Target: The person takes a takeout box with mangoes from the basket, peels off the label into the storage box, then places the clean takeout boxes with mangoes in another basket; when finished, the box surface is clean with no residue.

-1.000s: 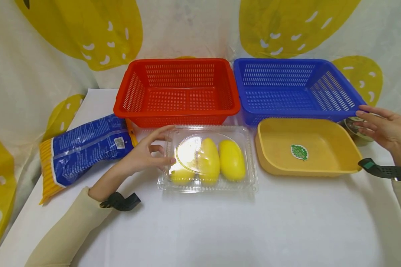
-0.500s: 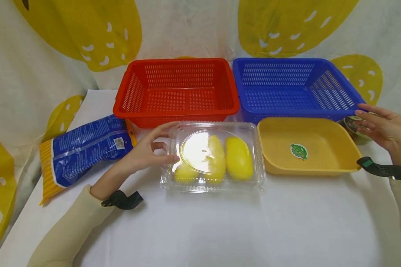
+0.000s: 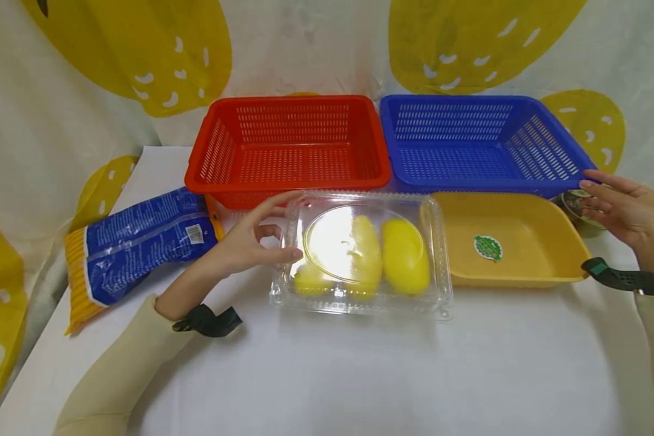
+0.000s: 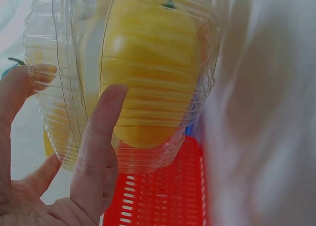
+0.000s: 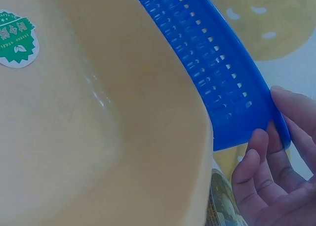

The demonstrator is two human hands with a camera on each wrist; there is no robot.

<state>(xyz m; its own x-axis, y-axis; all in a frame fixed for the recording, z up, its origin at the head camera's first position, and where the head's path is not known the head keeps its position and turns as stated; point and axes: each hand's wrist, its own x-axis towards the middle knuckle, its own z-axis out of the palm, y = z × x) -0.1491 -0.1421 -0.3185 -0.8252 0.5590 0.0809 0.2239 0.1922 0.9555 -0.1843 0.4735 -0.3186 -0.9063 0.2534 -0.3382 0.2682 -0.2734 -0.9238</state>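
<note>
My left hand (image 3: 245,245) grips the left end of a clear plastic clamshell box (image 3: 340,242), which looks raised off the table. Inside are several yellow fruits (image 3: 405,257) shaped like mangoes. In the left wrist view, a finger (image 4: 96,142) lies along the box's ribbed end, with a yellow fruit (image 4: 153,67) behind the plastic. Over on the right, my right hand (image 3: 634,212) holds the near right corner of the blue basket (image 3: 447,160), fingers and thumb about its rim (image 5: 274,112). The box's right end overlaps the yellow basin (image 3: 534,242) in the head view.
A red basket (image 3: 294,163) stands at the back, left of the blue one. On the left lies a blue and orange bag (image 3: 147,242). A round tin or jar (image 3: 578,209) is partly hidden between basin and right hand. A patterned curtain hangs behind.
The left hand has moved the clear box to the right and slightly away, until it overlaps the basin's left edge in view. The right hand stays at the blue basket's corner.
</note>
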